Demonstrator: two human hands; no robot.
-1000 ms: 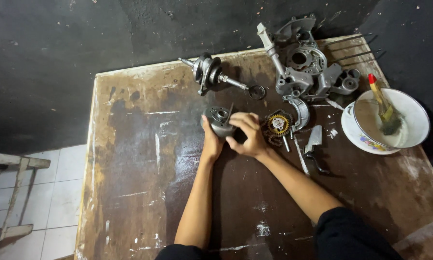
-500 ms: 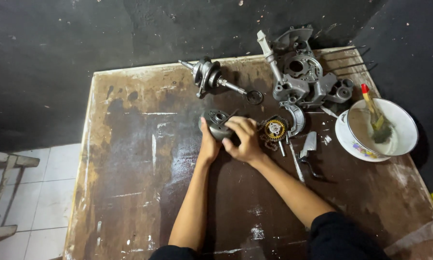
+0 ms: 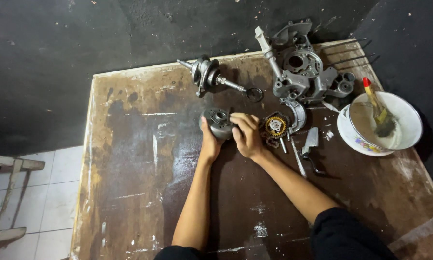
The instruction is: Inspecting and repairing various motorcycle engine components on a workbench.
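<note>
Both hands meet at a round grey metal part [image 3: 217, 122] held near the middle of a worn brown table [image 3: 129, 192]. The left hand [image 3: 209, 142] cups the part from below and behind, thumb up along its left edge, palm closed against it. The right hand [image 3: 246, 135] lies over the part's right side, fingers curled down onto its face, also gripping it. Whether the part rests on the table or is lifted slightly clear of it cannot be told from this view. Just beside the right hand, on its right, lies a toothed gear with a yellow centre [image 3: 275, 125], close to the knuckles but apart from them. A curved metal shoe [image 3: 297, 111] sits just beyond the gear. Toward the far edge of the table lies a crankshaft [image 3: 208, 75], with a small dark ring [image 3: 254, 94] near its shaft end. At the far right corner stands a large grey engine casing [image 3: 300, 67]. To the right of the gear lie a thin metal rod [image 3: 297, 159] and a small flat metal piece [image 3: 311, 140]. Near the right edge stands a white bowl [image 3: 409, 118] holding a paintbrush with a red-tipped handle [image 3: 376, 108]. Pale floor tiles [image 3: 47, 178] show to the left of the table.
</note>
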